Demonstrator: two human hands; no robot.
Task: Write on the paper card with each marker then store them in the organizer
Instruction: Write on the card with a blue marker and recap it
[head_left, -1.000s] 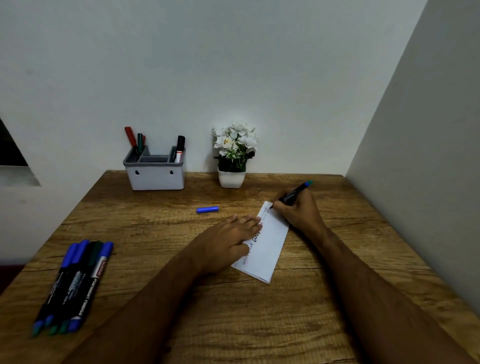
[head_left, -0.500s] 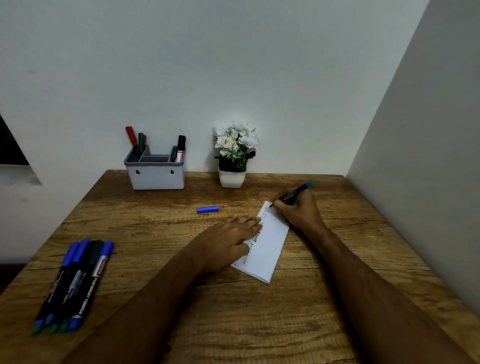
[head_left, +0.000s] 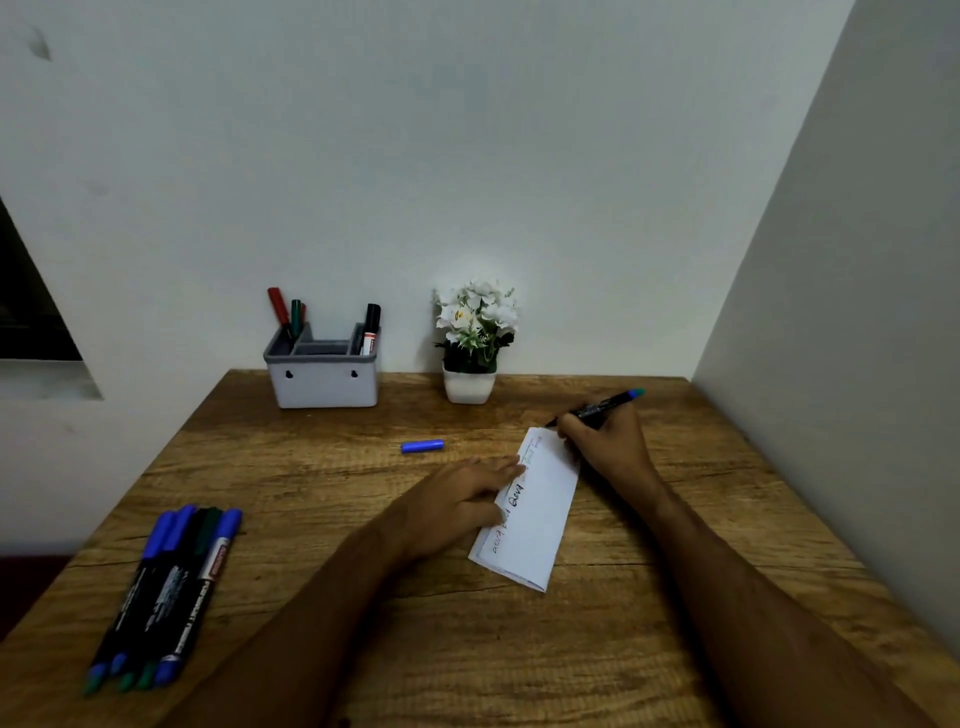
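A white paper card with several handwritten lines lies on the wooden table. My left hand presses flat on its left edge. My right hand grips a black marker with a blue end, its tip at the card's far corner. Its blue cap lies loose on the table to the left. A grey organizer stands at the back with a red, a green and a black marker in it. Several capped markers lie in a row at the front left.
A small white pot of white flowers stands by the back wall, right of the organizer. A grey wall closes off the table's right side. The table's left edge runs diagonally beside the row of markers.
None beyond tiny writing motion; my right hand and the marker stay at the card's far corner and my left hand keeps pressing the card.
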